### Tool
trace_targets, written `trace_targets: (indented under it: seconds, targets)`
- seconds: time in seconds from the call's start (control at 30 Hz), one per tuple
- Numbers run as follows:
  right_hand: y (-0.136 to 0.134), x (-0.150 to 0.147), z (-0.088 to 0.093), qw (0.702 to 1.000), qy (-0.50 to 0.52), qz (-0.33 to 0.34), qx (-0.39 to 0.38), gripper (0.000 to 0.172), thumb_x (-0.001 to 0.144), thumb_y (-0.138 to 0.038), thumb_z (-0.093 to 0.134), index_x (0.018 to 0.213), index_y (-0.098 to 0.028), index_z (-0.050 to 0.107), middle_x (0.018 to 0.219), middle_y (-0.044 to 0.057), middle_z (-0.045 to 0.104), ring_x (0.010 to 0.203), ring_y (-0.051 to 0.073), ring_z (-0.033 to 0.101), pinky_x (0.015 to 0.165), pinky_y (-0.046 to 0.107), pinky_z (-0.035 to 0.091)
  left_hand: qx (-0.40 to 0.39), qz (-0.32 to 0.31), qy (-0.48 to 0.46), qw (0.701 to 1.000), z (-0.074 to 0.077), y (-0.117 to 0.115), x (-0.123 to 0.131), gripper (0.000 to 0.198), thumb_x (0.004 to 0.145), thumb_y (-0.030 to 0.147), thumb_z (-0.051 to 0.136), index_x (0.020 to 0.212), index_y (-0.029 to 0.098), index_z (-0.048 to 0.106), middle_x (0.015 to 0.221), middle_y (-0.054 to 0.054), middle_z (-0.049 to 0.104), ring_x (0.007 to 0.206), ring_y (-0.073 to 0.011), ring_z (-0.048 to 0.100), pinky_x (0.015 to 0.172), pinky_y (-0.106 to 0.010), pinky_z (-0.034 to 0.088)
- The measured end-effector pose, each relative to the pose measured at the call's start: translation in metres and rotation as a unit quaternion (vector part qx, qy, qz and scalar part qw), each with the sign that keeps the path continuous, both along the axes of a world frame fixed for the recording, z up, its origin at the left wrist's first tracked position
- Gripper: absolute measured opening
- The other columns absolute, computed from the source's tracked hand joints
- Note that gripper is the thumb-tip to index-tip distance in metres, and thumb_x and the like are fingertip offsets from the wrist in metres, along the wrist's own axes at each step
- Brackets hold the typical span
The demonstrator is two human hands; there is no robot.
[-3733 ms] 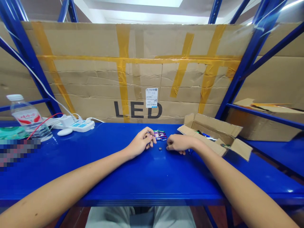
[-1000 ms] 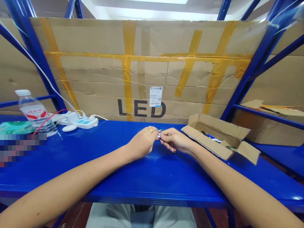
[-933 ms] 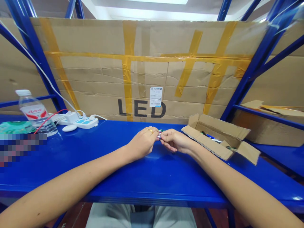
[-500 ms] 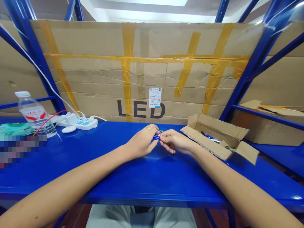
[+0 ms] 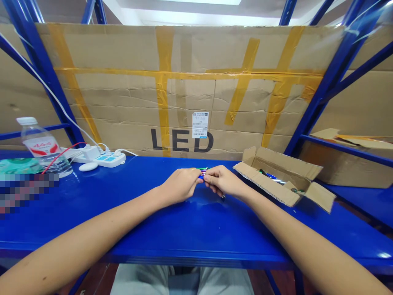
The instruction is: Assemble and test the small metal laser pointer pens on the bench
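Note:
My left hand (image 5: 181, 184) and my right hand (image 5: 225, 180) meet over the middle of the blue table (image 5: 172, 233). Between their fingertips lies a blue pen (image 5: 201, 177), mostly covered by the fingers. Just behind it, slim green and purplish pen parts (image 5: 203, 169) show; which fingers touch them I cannot tell. My left hand is closed around its end of the pen, thumb underneath. Thumb and forefinger of my right hand pinch the other end. A small dark tip (image 5: 223, 197) shows by the lower fingers of my right hand, too small to name.
An opened cardboard box (image 5: 270, 184) with several blue and silvery pen parts stands right of my hands. At the left are a water bottle (image 5: 46, 147), a power strip (image 5: 112, 159) with cables and a white round object (image 5: 88, 167). A large LED carton (image 5: 129, 98) stands behind.
The fingers of my left hand have curled in closer over the pen, and less blue shows between my hands. The dark tip at my right hand shows more. The camera view has shifted slightly.

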State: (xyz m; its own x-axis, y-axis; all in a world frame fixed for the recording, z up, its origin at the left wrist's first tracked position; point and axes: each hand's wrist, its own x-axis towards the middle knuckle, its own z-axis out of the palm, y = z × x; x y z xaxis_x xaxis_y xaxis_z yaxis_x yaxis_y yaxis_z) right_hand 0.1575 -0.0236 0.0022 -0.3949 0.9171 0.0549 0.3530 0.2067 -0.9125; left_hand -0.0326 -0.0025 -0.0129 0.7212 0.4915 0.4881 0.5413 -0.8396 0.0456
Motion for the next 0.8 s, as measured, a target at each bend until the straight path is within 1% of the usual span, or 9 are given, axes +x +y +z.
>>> trace_targets:
  seconds: [0.07,0.17,0.23,0.3,0.43,0.53,0.63,0.7,0.8]
  targets:
    - [0.003,0.001,-0.002,0.99,0.084,0.014,-0.11,0.021,0.082,-0.024,0.055,0.063,-0.015,0.053,0.041,-0.005,0.045,0.028,0.004,0.033,0.028,0.015,0.021,0.055,0.003,0.007,0.998,-0.002,-0.001,0.002,0.02,0.094,0.019,0.039,0.086,0.015,0.056,0.081,-0.009,0.062,0.075,-0.0213,0.06,0.07,-0.034,0.049]
    - [0.008,0.003,-0.003,0.939,0.211,0.07,-0.264,0.016,0.08,-0.019,0.052,0.065,-0.015,0.05,0.04,-0.007,0.038,0.028,0.003,0.02,0.028,0.014,0.017,0.14,-0.003,0.002,0.99,-0.003,-0.002,0.005,0.027,0.097,0.019,0.033,0.084,0.014,0.057,0.08,-0.011,0.062,0.076,-0.0214,0.06,0.073,-0.036,0.05]
    - [0.01,0.006,-0.003,0.907,0.255,0.103,-0.319,0.013,0.08,-0.016,0.05,0.067,-0.015,0.049,0.041,-0.007,0.037,0.029,0.003,0.015,0.028,0.013,0.017,0.184,-0.008,0.001,0.983,-0.002,-0.002,0.007,0.032,0.097,0.018,0.029,0.084,0.013,0.058,0.08,-0.012,0.062,0.075,-0.0205,0.059,0.073,-0.036,0.049]
    - [0.01,0.008,-0.002,0.89,0.269,0.119,-0.35,0.013,0.08,-0.014,0.046,0.067,-0.016,0.046,0.041,-0.008,0.035,0.029,0.003,0.013,0.027,0.012,0.018,0.217,-0.011,0.006,0.976,0.0,-0.003,0.007,0.035,0.098,0.016,0.027,0.085,0.013,0.059,0.08,-0.012,0.063,0.073,-0.0193,0.058,0.07,-0.034,0.047]
    - [0.01,0.01,0.0,0.881,0.262,0.126,-0.374,0.014,0.079,-0.012,0.043,0.066,-0.018,0.042,0.04,-0.009,0.03,0.029,0.005,0.012,0.026,0.013,0.018,0.234,-0.028,-0.007,0.972,0.001,-0.003,0.006,0.035,0.098,0.016,0.026,0.087,0.013,0.059,0.086,-0.013,0.066,0.073,-0.0187,0.058,0.069,-0.033,0.044]
    - [0.011,0.011,0.0,0.887,0.251,0.126,-0.366,0.014,0.078,-0.012,0.045,0.066,-0.018,0.042,0.04,-0.008,0.031,0.028,0.005,0.014,0.026,0.013,0.018,0.195,-0.05,-0.044,0.979,-0.001,-0.001,0.006,0.032,0.099,0.018,0.028,0.089,0.014,0.058,0.092,-0.014,0.066,0.075,-0.0189,0.059,0.071,-0.034,0.045]
    - [0.011,0.011,-0.001,0.896,0.242,0.128,-0.35,0.015,0.081,-0.015,0.044,0.067,-0.018,0.043,0.04,-0.008,0.033,0.028,0.005,0.017,0.027,0.014,0.019,0.16,-0.043,-0.053,0.985,-0.004,0.0,0.006,0.029,0.098,0.018,0.029,0.089,0.015,0.057,0.094,-0.014,0.066,0.078,-0.0193,0.06,0.074,-0.035,0.046]
    - [0.011,0.011,0.0,0.905,0.228,0.132,-0.335,0.018,0.085,-0.02,0.043,0.067,-0.018,0.043,0.041,-0.007,0.036,0.028,0.006,0.022,0.028,0.016,0.021,0.123,-0.03,-0.066,0.99,-0.006,-0.001,0.006,0.024,0.096,0.016,0.032,0.087,0.015,0.055,0.09,-0.012,0.066,0.081,-0.0204,0.06,0.076,-0.035,0.046]
    - [0.01,0.012,0.003,0.931,0.189,0.128,-0.286,0.023,0.086,-0.03,0.046,0.066,-0.019,0.043,0.043,-0.006,0.039,0.03,0.008,0.033,0.031,0.019,0.026,0.009,-0.023,-0.124,0.992,-0.008,-0.006,0.008,0.013,0.094,0.018,0.04,0.089,0.017,0.052,0.087,-0.009,0.065,0.083,-0.0204,0.06,0.075,-0.033,0.046]
